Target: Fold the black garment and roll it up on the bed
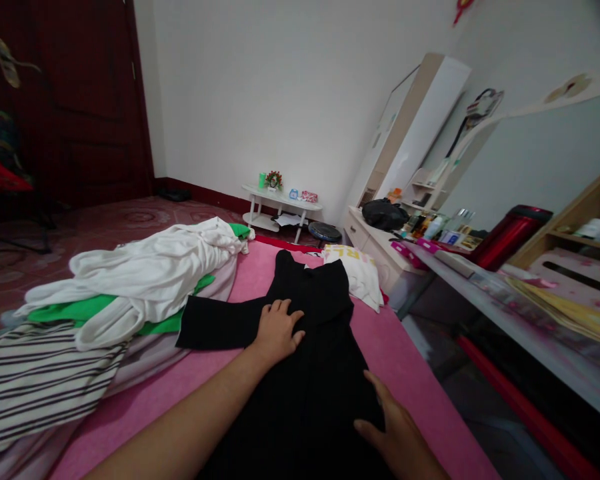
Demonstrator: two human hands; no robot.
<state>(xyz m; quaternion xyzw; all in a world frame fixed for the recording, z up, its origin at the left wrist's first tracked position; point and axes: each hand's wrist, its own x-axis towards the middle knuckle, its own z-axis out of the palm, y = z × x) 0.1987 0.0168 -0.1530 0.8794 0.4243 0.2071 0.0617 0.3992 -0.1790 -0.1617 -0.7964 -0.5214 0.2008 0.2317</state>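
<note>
A black long-sleeved garment (pixel 310 360) lies spread on the pink bed cover (pixel 410 373), its collar end away from me. One sleeve reaches out to the left; the right sleeve cannot be made out. My left hand (pixel 280 330) rests flat on the upper part near that sleeve's base, fingers spread. At the garment's right edge is my right hand (pixel 393 420), thumb and fingers apart, touching the black cloth. Whether the edge lies between them is hard to see.
Left on the bed are a white garment (pixel 165 260), green cloth (pixel 80 309) and a striped garment (pixel 45 380). A white printed shirt (pixel 353 270) lies at the far end. A desk (pixel 505 300) crowded with things, including a red flask (pixel 510 233), borders the right side.
</note>
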